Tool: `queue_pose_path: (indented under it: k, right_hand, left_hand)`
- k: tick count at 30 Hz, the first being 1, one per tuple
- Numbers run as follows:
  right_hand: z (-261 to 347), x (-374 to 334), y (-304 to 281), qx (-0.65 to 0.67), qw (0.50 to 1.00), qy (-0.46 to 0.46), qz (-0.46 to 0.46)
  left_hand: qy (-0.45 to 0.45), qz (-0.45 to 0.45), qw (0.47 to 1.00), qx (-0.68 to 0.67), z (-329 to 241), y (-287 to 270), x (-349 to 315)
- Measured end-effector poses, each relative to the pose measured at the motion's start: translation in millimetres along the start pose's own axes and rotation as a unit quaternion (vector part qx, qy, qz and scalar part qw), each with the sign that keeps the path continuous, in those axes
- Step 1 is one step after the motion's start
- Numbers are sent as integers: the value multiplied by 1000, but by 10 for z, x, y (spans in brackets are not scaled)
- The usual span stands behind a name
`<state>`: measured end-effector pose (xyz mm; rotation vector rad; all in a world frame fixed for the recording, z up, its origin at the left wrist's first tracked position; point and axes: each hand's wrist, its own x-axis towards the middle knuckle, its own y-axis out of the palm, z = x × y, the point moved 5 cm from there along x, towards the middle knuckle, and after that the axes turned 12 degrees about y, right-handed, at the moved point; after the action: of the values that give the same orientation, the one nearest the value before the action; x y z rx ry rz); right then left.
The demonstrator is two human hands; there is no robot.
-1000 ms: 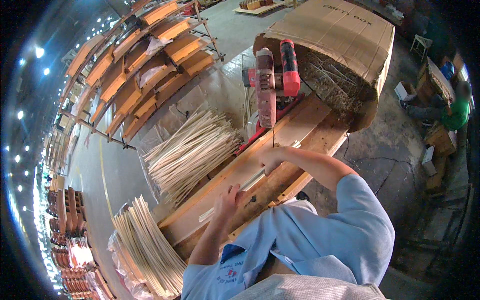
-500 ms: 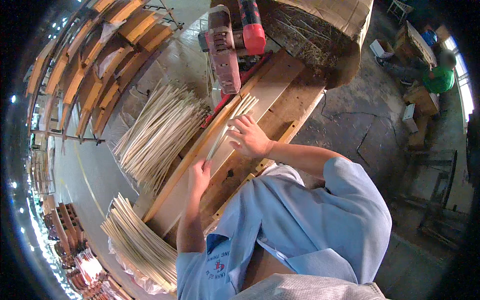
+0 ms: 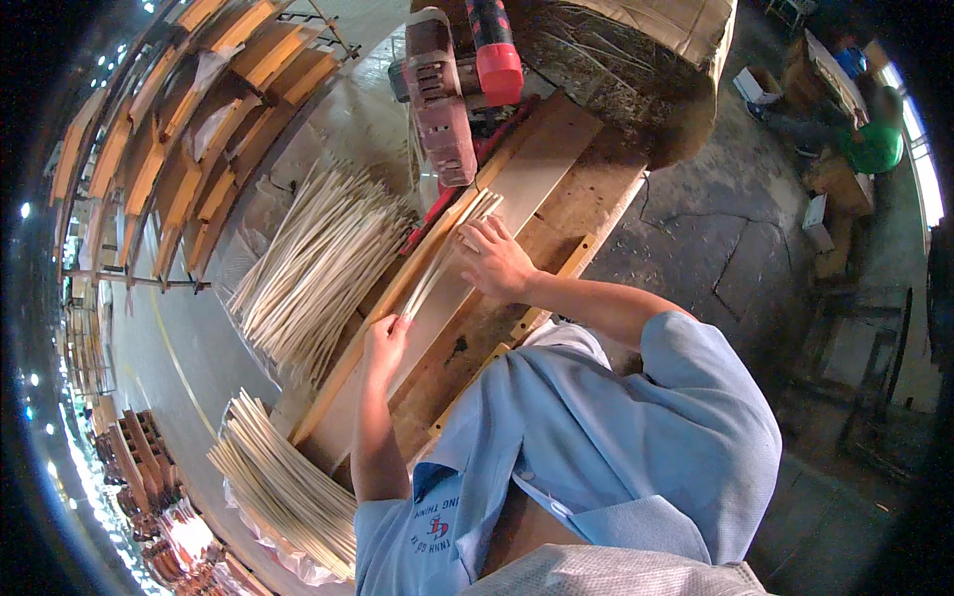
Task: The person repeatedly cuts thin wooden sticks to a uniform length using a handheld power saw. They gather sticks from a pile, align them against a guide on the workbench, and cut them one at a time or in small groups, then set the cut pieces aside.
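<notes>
A small bundle of thin pale wooden sticks [image 3: 441, 260] lies along the wooden fence on a board of the workbench. My left hand [image 3: 386, 343] is closed around the near ends of these sticks. Farther up the bundle, my right hand [image 3: 494, 260] rests on the sticks, fingers stretched out and flat, pushing against their side. The far stick ends point toward a saw [image 3: 444, 109], which has a dusty maroon guard and a red-and-black handle. Left of the fence lies a large heap of similar sticks [image 3: 323, 263].
Another stack of longer sticks [image 3: 278, 477] lies at the near left. A rack of curved wooden parts [image 3: 199, 129] stands at the far left. Behind the saw is a big cardboard box [image 3: 686, 89] with stick scraps. A person in green [image 3: 874, 147] sits far right.
My left hand has shifted slightly left, toward the fence. The bundle now lies closer along the fence, and my right hand's fingers have flattened from a curled pose.
</notes>
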<state>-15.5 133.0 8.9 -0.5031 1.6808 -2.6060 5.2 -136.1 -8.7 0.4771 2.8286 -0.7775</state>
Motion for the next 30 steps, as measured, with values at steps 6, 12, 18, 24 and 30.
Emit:
queue_pose_path:
  k: [6,12,18,24,30]
  right_hand:
    - [29,-8,-54,16,1000,-18,9]
    - [-16,52,-48,-2,1000,13,21]
    - [-6,49,-22,14,1000,1,4]
    - [0,9,-45,31,999,-27,-21]
    - [-87,29,46,9,999,-40,11]
  left_hand:
    - [-14,-3,999,-48,121,-22,-19]
    - [-12,13,1000,-12,-77,-32,5]
    - [-73,34,996,-25,-53,-43,-4]
    - [-74,36,992,-96,71,-59,-5]
    - [-77,47,992,-90,41,-63,13]
